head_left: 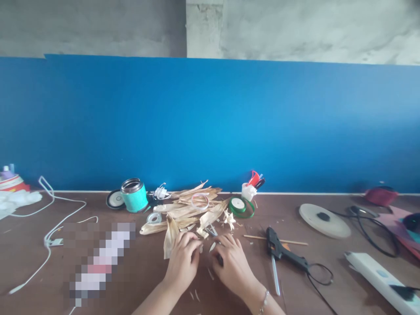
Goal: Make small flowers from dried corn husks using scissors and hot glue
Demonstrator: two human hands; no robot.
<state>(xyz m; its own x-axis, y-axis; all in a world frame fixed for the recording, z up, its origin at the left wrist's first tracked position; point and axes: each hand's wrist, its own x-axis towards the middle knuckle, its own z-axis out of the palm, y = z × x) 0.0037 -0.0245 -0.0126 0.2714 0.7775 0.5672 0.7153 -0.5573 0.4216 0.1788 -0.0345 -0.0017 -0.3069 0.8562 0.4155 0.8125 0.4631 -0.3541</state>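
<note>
My left hand [183,256] has its fingers curled together, with a small pale sliver of corn husk [201,248] at the thumb and fingertips. Opposite it, a little apart, my right hand [230,258] is bent closed. Something dark [220,260] shows under its palm, mostly hidden. Another pale husk piece [212,246] lies by the right fingertips. Just beyond them are narrow metallic blades [213,230], partly covered. Dried corn husks [187,211] are heaped past both hands, and one strip [170,236] reaches the left hand. A pale husk flower [229,219] sits beyond the right hand.
Right of my hands lie a black glue gun [284,253], its clear stick and a wooden stick [295,242]. Behind are green ribbon [247,212], a white cup of pens [248,191] and a turquoise jar [134,197]. A white power strip [380,273] lies far right.
</note>
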